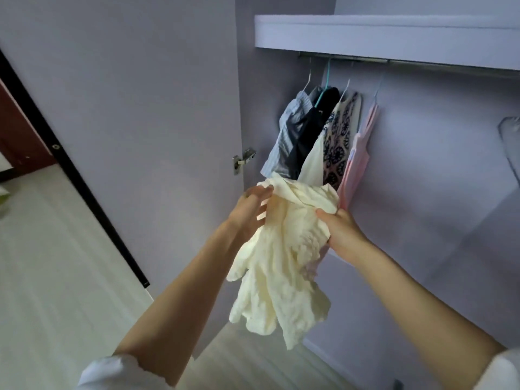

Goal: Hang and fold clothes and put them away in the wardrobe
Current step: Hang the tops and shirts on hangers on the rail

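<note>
I had the cream garment (281, 249) bunched in front of the open wardrobe (422, 192), just below the clothes on the rail (351, 59), my left hand (250, 212) on its upper left edge with fingers mostly straight, my right hand (342, 235) gripping its right side.

A pale wood-look floor (56, 263) spreads at the left beside a black strip (76, 175) running diagonally, a dark reddish panel (19, 136) lies beyond it, and a metal hinge (242, 160) sits mid-frame.
</note>
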The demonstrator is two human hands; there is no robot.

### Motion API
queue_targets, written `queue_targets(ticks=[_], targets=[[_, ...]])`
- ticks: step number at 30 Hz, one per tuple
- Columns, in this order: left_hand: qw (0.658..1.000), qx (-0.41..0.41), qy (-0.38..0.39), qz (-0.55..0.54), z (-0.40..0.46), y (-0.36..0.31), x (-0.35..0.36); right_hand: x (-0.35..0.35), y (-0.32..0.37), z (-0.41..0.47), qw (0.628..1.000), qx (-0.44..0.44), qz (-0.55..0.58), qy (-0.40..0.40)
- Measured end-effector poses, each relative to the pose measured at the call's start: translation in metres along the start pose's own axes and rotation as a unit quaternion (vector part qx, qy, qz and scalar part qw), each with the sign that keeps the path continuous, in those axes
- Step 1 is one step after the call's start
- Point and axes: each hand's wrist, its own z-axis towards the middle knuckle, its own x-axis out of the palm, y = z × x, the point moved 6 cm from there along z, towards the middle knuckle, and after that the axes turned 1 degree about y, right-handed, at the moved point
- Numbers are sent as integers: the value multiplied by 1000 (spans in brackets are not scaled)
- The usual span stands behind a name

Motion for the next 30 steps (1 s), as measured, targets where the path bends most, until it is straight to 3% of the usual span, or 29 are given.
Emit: queue_targets(ticks=[4,9,13,19,24,27,29,30], targets=[[996,23,-55,72,-12,31,-19,-3,12,1,979,69,190,-37],[983,-8,43,178,-32,70,-15,9,22,-4,928,83,364,-1],[970,20,91,226,-33,83,8,11,38,-10,910,58,410,-4],[939,201,-40,277,-13,44,33,-11,52,-18,895,24,445,-9],[938,234,0,257,-7,12,55,-81,36,-20,960,40,251,-121],[920,263,65,282,-8,-2,72,-124,23,-20,975,8,10,-222],[904,278,112,304,-10,-7,85,-130,25,-20,968,-68,-100,-220],[896,284,132,315,-12,-8,90,-122,28,-23,970,-106,-132,-172]])
